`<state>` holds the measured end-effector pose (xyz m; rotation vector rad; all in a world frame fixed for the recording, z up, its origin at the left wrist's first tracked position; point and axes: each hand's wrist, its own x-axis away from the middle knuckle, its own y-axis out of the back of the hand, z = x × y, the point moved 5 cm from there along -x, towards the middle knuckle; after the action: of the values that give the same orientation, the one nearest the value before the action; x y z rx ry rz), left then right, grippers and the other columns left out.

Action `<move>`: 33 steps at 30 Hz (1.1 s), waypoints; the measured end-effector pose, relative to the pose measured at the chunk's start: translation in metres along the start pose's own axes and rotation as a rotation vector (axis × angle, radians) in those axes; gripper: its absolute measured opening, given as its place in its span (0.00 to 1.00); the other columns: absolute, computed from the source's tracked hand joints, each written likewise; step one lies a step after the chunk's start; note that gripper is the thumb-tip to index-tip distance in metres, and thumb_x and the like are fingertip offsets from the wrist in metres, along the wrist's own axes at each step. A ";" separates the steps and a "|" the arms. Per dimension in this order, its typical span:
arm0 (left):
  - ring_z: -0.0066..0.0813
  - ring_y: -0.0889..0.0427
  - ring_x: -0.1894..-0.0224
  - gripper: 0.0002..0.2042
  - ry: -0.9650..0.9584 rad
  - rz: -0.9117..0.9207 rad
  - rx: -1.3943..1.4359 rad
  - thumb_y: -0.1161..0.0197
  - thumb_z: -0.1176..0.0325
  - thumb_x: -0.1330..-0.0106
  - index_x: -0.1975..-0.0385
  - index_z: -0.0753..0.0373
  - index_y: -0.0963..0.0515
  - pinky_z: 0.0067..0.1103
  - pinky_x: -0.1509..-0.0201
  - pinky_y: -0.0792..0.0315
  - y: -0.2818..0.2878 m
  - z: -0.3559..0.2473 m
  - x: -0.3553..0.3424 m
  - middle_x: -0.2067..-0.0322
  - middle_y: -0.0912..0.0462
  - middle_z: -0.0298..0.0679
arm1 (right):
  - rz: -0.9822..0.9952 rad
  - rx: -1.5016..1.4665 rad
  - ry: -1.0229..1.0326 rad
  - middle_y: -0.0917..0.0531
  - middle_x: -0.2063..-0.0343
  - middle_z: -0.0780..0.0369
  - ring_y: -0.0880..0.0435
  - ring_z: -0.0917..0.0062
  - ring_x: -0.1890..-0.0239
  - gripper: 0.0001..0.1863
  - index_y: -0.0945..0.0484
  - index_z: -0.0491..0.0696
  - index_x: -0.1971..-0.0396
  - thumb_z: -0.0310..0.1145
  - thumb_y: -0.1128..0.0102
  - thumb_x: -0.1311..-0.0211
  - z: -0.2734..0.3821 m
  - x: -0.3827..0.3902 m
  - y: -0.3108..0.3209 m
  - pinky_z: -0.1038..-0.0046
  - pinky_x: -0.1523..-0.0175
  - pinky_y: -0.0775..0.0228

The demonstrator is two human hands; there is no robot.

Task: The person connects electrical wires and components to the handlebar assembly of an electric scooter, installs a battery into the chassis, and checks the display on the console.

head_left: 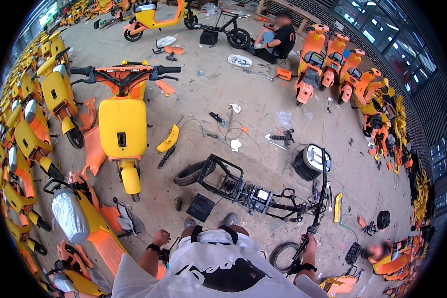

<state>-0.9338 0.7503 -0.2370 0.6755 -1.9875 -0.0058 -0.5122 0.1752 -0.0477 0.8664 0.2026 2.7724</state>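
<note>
A stripped black scooter frame (256, 197) lies on the floor before me, with its rear tyre (186, 174) at the far end and a front wheel (278, 256) near my right side. My right hand (309, 242) is wrapped round the black handlebar (311, 229) of that frame. At my left, my left hand (161, 238) hangs with loosely bent fingers apart, holding nothing that I can see, beside a yellow and orange scooter (99, 228). A flat black panel (200, 207) rests between my feet and the frame. Beyond the frame stands a black and white bin-like part (310, 161).
Rows of yellow scooters (27, 134) line the left; one (122, 126) faces me. Orange scooters (313, 59) and piled yellow parts (387, 119) line the right. A person in dark clothing (280, 42) sits at the back. Loose parts (166, 139), cables and panels lie scattered across the floor.
</note>
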 end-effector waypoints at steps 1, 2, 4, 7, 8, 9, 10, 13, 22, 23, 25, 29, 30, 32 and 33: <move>0.30 0.19 0.81 0.11 -0.018 -0.011 0.004 0.43 0.68 0.42 0.67 0.70 0.25 0.23 0.79 0.25 0.001 0.003 0.001 0.78 0.18 0.43 | 0.035 -0.102 -0.042 0.18 0.67 0.62 0.19 0.72 0.64 0.16 0.25 0.46 0.61 0.43 0.45 0.42 0.002 0.008 0.004 0.65 0.60 0.30; 0.30 0.19 0.82 0.10 -0.041 -0.018 0.040 0.44 0.69 0.42 0.68 0.71 0.25 0.23 0.80 0.25 0.003 -0.003 0.001 0.79 0.18 0.44 | 0.140 -0.166 -0.049 0.19 0.63 0.63 0.22 0.72 0.59 0.17 0.26 0.47 0.58 0.44 0.49 0.39 0.010 0.015 -0.003 0.62 0.53 0.34; 0.30 0.19 0.81 0.10 -0.037 -0.005 0.033 0.44 0.69 0.42 0.69 0.71 0.25 0.23 0.79 0.25 0.005 0.007 0.004 0.79 0.18 0.44 | 0.178 -0.160 -0.061 0.19 0.62 0.63 0.22 0.72 0.59 0.18 0.26 0.47 0.57 0.45 0.49 0.38 0.004 0.011 0.004 0.62 0.52 0.34; 0.30 0.19 0.81 0.10 0.001 -0.017 0.015 0.44 0.70 0.42 0.70 0.72 0.25 0.24 0.79 0.24 0.008 0.016 0.008 0.79 0.18 0.44 | 0.071 -0.028 0.014 0.19 0.65 0.64 0.22 0.75 0.63 0.18 0.25 0.46 0.57 0.43 0.42 0.41 0.005 0.013 0.010 0.66 0.58 0.34; 0.31 0.19 0.81 0.10 0.017 -0.018 0.006 0.44 0.70 0.42 0.69 0.72 0.25 0.24 0.78 0.24 0.008 0.016 0.011 0.79 0.18 0.45 | -0.026 0.043 0.052 0.18 0.67 0.64 0.22 0.76 0.65 0.17 0.24 0.45 0.58 0.41 0.40 0.42 0.004 0.012 0.014 0.69 0.60 0.34; 0.31 0.19 0.81 0.10 0.033 -0.018 -0.004 0.44 0.70 0.42 0.69 0.72 0.25 0.24 0.78 0.24 0.008 0.016 0.012 0.79 0.18 0.45 | -0.123 0.114 0.088 0.18 0.69 0.64 0.22 0.78 0.66 0.17 0.23 0.45 0.59 0.40 0.38 0.43 0.001 0.010 0.018 0.71 0.62 0.34; 0.31 0.19 0.81 0.10 0.029 -0.003 -0.013 0.44 0.70 0.42 0.68 0.72 0.25 0.24 0.78 0.24 0.007 0.018 0.010 0.79 0.18 0.45 | -0.255 0.219 0.196 0.17 0.71 0.62 0.21 0.79 0.70 0.18 0.20 0.42 0.60 0.37 0.33 0.48 -0.004 0.000 0.028 0.73 0.64 0.33; 0.31 0.19 0.81 0.10 0.022 0.013 -0.008 0.45 0.70 0.42 0.66 0.72 0.25 0.24 0.77 0.23 0.004 0.026 0.004 0.78 0.18 0.45 | -0.396 0.364 0.438 0.16 0.67 0.57 0.19 0.74 0.67 0.23 0.22 0.37 0.57 0.38 0.34 0.48 -0.003 -0.002 0.013 0.70 0.57 0.31; 0.30 0.18 0.80 0.10 0.009 0.041 -0.035 0.46 0.69 0.42 0.66 0.71 0.25 0.23 0.77 0.24 0.000 0.003 0.015 0.77 0.18 0.44 | -0.249 0.261 0.363 0.17 0.66 0.58 0.21 0.75 0.65 0.23 0.22 0.35 0.57 0.41 0.38 0.43 -0.009 0.000 0.022 0.74 0.57 0.31; 0.30 0.19 0.80 0.10 0.000 0.030 -0.035 0.46 0.69 0.42 0.67 0.71 0.25 0.23 0.77 0.24 0.004 0.004 0.014 0.77 0.18 0.44 | -0.304 0.413 0.360 0.17 0.66 0.59 0.20 0.74 0.65 0.23 0.22 0.35 0.58 0.41 0.38 0.43 -0.002 0.008 0.010 0.73 0.57 0.30; 0.29 0.19 0.80 0.10 0.010 0.023 -0.027 0.45 0.68 0.41 0.67 0.70 0.25 0.23 0.78 0.24 0.008 0.007 0.014 0.77 0.18 0.44 | -0.419 0.721 0.354 0.17 0.66 0.59 0.19 0.73 0.66 0.23 0.22 0.36 0.58 0.41 0.38 0.43 0.013 0.026 -0.004 0.73 0.58 0.29; 0.29 0.18 0.79 0.11 0.021 0.030 -0.024 0.45 0.68 0.40 0.65 0.70 0.25 0.23 0.77 0.24 0.008 0.016 0.011 0.77 0.17 0.44 | -0.173 0.017 0.146 0.17 0.68 0.61 0.20 0.74 0.68 0.23 0.21 0.37 0.58 0.42 0.37 0.44 -0.012 0.005 0.007 0.74 0.62 0.30; 0.30 0.18 0.79 0.11 0.021 0.020 -0.034 0.45 0.68 0.40 0.64 0.70 0.25 0.24 0.77 0.24 0.011 0.018 0.011 0.77 0.17 0.44 | -0.121 -0.072 0.087 0.17 0.68 0.61 0.21 0.77 0.70 0.23 0.22 0.38 0.57 0.42 0.35 0.45 -0.016 0.007 0.007 0.75 0.64 0.31; 0.30 0.18 0.79 0.11 0.027 0.017 -0.050 0.45 0.68 0.40 0.63 0.70 0.25 0.24 0.77 0.24 0.013 0.022 0.014 0.77 0.17 0.45 | -0.206 0.112 0.200 0.17 0.69 0.61 0.21 0.77 0.69 0.24 0.21 0.38 0.58 0.42 0.33 0.47 -0.007 0.013 0.007 0.76 0.64 0.30; 0.30 0.18 0.79 0.12 0.036 0.021 -0.053 0.45 0.68 0.40 0.63 0.70 0.26 0.24 0.76 0.23 0.015 0.024 0.015 0.76 0.17 0.45 | -0.248 0.205 0.255 0.17 0.69 0.61 0.21 0.77 0.69 0.24 0.21 0.38 0.58 0.42 0.33 0.48 -0.006 0.016 0.009 0.76 0.63 0.30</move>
<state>-0.9654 0.7497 -0.2328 0.6170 -1.9531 -0.0334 -0.5294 0.1701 -0.0420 0.4859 0.6034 2.6483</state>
